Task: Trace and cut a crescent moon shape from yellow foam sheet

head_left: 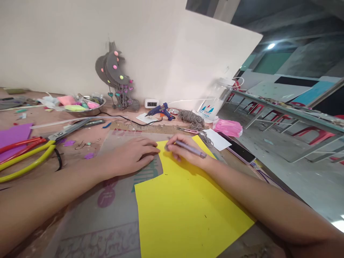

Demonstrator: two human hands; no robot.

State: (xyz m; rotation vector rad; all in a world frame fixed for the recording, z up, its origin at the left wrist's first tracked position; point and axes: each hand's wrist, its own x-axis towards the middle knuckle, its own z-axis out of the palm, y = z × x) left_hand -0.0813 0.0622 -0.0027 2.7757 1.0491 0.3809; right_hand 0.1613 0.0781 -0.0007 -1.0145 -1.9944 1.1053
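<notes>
A large yellow sheet (185,211) with a cut-out notch on its left side lies on a printed plastic sheet (88,211). My right hand (185,148) rests near the sheet's far end, its fingers wrapped round a purple-grey pen (190,148). The pen slants, its rear end to the right; its tip is hard to make out at the fingers. My left hand (134,156) lies flat with fingers stretched out, palm down on the plastic, fingertips at the yellow sheet's left edge. It holds nothing.
Red-handled and yellow-handled scissors (48,143) lie left, beside purple foam (16,139). Behind are a bowl of clay (83,109), glue gun (161,111), clock (151,104), grey yarn (192,119) and clear tub (212,102). A phone (239,148) and white paper (217,139) lie right.
</notes>
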